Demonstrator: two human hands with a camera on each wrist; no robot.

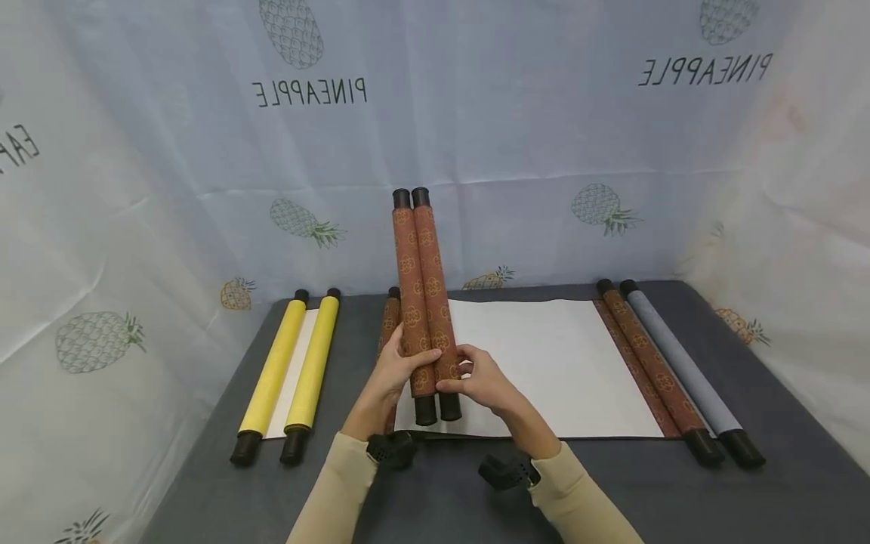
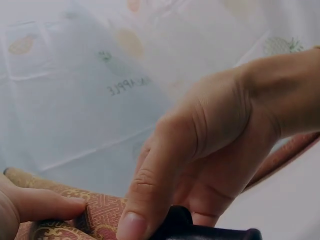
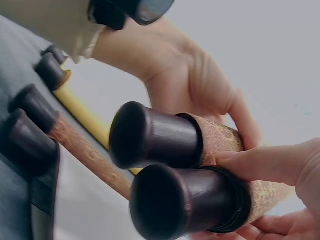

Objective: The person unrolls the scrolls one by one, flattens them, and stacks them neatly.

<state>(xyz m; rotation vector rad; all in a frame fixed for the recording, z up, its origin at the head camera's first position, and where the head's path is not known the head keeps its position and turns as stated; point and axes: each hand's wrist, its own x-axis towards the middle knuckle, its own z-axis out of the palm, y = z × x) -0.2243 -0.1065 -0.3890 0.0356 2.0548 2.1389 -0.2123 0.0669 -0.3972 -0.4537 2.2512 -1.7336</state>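
A brown scroll (image 1: 427,302) with gold patterning and dark end knobs is rolled into two rods side by side, raised over the table and tilted upright. My left hand (image 1: 390,374) grips it from the left, its thumb lying across the rods. Near the lower end, my right hand (image 1: 485,381) pinches the right rod between thumb and fingers. In the right wrist view, the two dark knobs (image 3: 160,135) face the camera. The left wrist view shows my right thumb (image 2: 142,205) pressed on the patterned cloth.
Behind the hands, an unrolled scroll with a white sheet (image 1: 544,363) spans the table (image 1: 435,491), with brown rods at its ends. A yellow scroll (image 1: 313,363) lies partly open at the left. A grey-blue rod (image 1: 680,363) lies at the right. A pineapple-print curtain (image 1: 476,136) hangs behind.
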